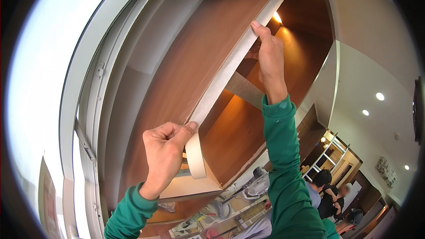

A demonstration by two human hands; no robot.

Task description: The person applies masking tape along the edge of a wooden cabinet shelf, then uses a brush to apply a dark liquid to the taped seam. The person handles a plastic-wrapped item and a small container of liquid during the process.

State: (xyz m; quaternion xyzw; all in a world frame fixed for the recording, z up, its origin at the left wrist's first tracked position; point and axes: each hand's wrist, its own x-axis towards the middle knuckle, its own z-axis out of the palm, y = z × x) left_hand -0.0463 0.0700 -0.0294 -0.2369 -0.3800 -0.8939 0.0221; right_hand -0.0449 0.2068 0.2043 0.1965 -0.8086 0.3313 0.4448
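My left hand (167, 155) pinches a pale strip (193, 157), like tape or edge banding, whose loose end curls down below my thumb at the lower end of the wooden cabinet panel's front edge. My right hand (269, 59) grips that edge higher up, thumb on the light band (234, 57) running along it and fingers partly hidden behind it. The brown wooden panel (186, 62) fills the upper middle, beside an open cabinet interior (301, 48) with a lit strip.
A window frame (95, 106) stands at my left. Below are cluttered shelves (208, 214). Several people, including one in a grey-blue top (314, 194), are at the lower right near a metal ladder (327, 155). The ceiling (372, 75) has round lights.
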